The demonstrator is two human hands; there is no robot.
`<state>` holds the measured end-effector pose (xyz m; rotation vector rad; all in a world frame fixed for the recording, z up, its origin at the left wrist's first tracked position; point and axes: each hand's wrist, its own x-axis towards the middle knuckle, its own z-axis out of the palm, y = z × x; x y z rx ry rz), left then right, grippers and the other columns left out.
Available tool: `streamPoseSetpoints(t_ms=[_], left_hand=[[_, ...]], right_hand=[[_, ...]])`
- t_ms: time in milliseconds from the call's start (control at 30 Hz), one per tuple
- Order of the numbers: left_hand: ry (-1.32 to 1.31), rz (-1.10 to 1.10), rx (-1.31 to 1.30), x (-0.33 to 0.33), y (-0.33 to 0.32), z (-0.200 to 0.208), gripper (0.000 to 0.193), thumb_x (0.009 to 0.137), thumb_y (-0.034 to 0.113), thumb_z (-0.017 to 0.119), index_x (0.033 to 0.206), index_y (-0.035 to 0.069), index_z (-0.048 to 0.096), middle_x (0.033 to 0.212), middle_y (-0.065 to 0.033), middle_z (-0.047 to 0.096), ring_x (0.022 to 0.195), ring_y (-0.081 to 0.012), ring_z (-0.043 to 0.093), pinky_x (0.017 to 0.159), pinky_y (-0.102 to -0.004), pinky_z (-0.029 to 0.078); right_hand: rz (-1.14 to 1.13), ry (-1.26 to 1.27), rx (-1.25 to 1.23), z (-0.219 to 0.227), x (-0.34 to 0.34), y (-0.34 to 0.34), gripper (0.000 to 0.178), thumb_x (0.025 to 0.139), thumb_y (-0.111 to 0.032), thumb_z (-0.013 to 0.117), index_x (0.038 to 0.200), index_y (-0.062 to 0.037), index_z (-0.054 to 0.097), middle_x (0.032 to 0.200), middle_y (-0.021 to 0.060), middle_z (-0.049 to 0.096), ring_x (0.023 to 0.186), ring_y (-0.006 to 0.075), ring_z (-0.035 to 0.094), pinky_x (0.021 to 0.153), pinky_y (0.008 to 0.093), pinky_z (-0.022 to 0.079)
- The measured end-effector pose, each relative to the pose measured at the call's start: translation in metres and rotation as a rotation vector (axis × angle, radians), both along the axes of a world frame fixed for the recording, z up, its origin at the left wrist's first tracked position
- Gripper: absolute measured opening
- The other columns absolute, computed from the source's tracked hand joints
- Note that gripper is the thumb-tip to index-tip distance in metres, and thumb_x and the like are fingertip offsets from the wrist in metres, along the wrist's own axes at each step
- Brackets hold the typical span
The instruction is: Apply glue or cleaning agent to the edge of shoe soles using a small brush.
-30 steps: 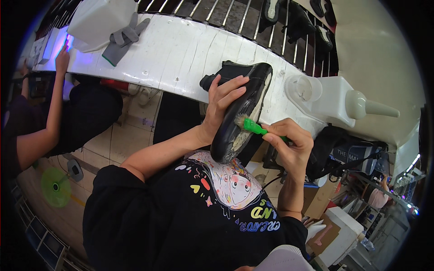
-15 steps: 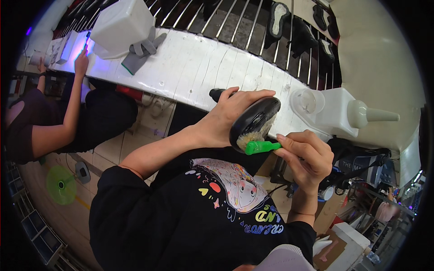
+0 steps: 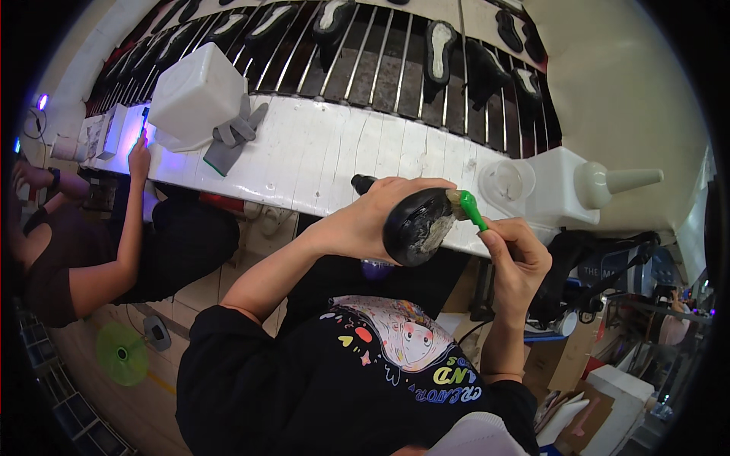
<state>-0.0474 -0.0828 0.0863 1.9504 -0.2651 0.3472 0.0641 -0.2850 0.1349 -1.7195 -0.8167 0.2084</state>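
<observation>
My left hand (image 3: 363, 220) is wrapped round a black shoe upper (image 3: 403, 229), its underside turned toward me. A rough, pale patch shows on that underside. Between the thumb and fingers of my right hand (image 3: 518, 257) is the handle of a green brush (image 3: 471, 209). Its light bristles sit at the shoe's upper right rim, seemingly touching it. Both hands are held over the near edge of the white bench. Beyond the right hand stands a clear plastic cup (image 3: 505, 182), beside a white bottle with a long nozzle (image 3: 625, 180).
A white plastic container (image 3: 194, 99) and a grey glove (image 3: 236, 137) are on the white bench (image 3: 327, 144). Behind runs a metal bar rack (image 3: 386, 64) with several black shoe uppers. At left sits another person (image 3: 91, 251), one hand near a purple light. A green fan (image 3: 122, 355) stands below.
The brush has moved from the shoe's lower part up to its upper right rim, and its handle now slants downward. The view has shifted, showing more of the rack.
</observation>
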Motion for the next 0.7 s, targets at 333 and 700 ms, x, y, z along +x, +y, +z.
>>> streamPoseSetpoints(t_ms=[333,700], left_hand=[[0.071,-0.166,-0.255,0.019,0.015,0.005,0.08,0.057,0.014,0.083,0.129,0.006,0.046,0.116,-0.0127,0.058,0.104,-0.0269,0.059,0.092,-0.0362,0.045],[0.457,-0.476,0.004,0.073,0.068,-0.004,0.062,0.059,0.013,0.087,0.112,-0.003,0.058,0.102,-0.0098,0.065,0.093,-0.0153,0.059,0.084,-0.0278,0.049]], right_hand=[[0.217,-0.337,-0.098,0.043,-0.002,0.019,0.019,0.072,0.004,0.073,0.09,0.0022,0.069,0.079,0.0077,0.063,0.063,0.0103,0.057,0.05,0.0216,0.042],[0.486,-0.681,-0.363,0.063,0.056,0.037,0.011,0.073,-0.011,0.074,0.081,-0.0047,0.069,0.072,0.0065,0.063,0.057,0.0171,0.057,0.051,0.0284,0.041]])
